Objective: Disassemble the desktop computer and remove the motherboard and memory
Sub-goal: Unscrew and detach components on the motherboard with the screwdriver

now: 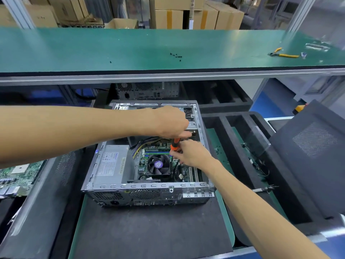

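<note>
Inside the open desktop case, my right hand grips an orange screwdriver over the still-mounted motherboard while my left hand pinches its top; I judge unscrewing underway, needing steady downward pressure next.

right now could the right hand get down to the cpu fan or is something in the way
Probably yes. The right hand grips the orange screwdriver just beside the CPU fan, and the case is open on top with nothing covering the fan. It would need to free its fingers first.

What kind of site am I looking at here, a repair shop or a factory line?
Probably an electronics teardown line: a green-matted bench shelf with loose screws, stacked cardboard cartons behind, and a second tower waiting past the open computer case.
</note>
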Tool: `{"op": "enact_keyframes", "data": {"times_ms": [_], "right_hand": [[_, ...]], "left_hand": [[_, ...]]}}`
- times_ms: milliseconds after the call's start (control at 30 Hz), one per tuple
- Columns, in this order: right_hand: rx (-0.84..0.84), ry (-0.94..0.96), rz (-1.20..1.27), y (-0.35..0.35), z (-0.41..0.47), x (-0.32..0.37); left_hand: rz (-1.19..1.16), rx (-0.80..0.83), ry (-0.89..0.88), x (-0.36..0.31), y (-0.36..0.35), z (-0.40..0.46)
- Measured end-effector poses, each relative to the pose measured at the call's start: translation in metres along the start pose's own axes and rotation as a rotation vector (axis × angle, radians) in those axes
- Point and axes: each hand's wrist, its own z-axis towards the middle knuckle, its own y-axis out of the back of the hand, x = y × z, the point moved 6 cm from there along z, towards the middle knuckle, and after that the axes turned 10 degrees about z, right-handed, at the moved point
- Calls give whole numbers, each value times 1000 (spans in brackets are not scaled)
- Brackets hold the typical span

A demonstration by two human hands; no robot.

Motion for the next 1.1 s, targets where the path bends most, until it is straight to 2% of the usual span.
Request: {"op": "enact_keyframes", "data": {"times_ms": [67,133,267,367,467,567,633,733,800,867,967,1033,1100], "right_hand": [[14,-9,38,0,0,1],[18,-19,32,0,0,0],[4,-12,14,1,-1,-1],[-2,9,8,2,0,1],[-17,-14,20,0,2,1],[-15,-25,-12,-1,3,1],[5,-35,-33,-2,3,0],[17,-24,-33,-3,4,1],[11,-24,-31,-3,3,1],[14,-26,-40,-4,4,0],[3,-14,-50,-4,5,-1],[-1,-2,-60,-5,5,-1],[-7,9,-72,-5,5,-2]], "left_hand": [[78,7,78,6,3,0],[104,0,56,6,2,-2],[-58,-9,-221,-6,0,-18],[-83,6,-280,3,-3,-23],[-191,94,-195,19,-8,-18],[-208,41,-131,23,-10,-12],[-139,-9,-50,20,-10,-9],[-28,2,133,17,-9,-8],[15,-10,196,17,-5,-8],[22,-23,106,9,-4,-9],[-117,-40,-172,-5,-3,-19],[-171,-32,-228,4,-4,-26],[-238,-1,-209,16,-8,-26]]}}
